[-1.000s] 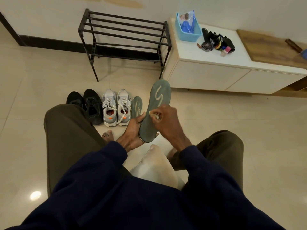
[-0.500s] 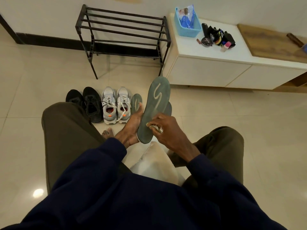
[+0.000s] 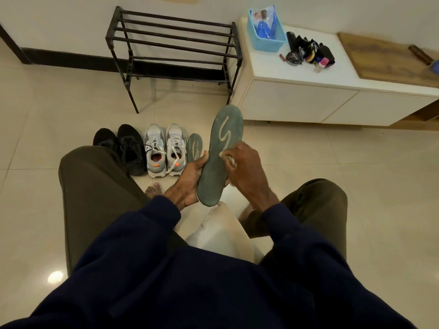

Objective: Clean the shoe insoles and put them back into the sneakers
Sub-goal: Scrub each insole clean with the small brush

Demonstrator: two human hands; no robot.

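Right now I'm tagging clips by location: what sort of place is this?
Probably a home entryway: a black metal shoe rack stands by the wall, with grey lace-up sneakers and black sneakers lined up on the glossy tiled floor before it.

You see a black metal rack [image 3: 175, 46] against the wall. Right of it stands a white cabinet [image 3: 297, 100] carrying a blue basket [image 3: 268, 45], a round dark tin [image 3: 293, 58] and a wooden board [image 3: 384, 58]. A pair of black shoes [image 3: 123, 148] sits on the tiled floor [image 3: 356, 162] before the rack.
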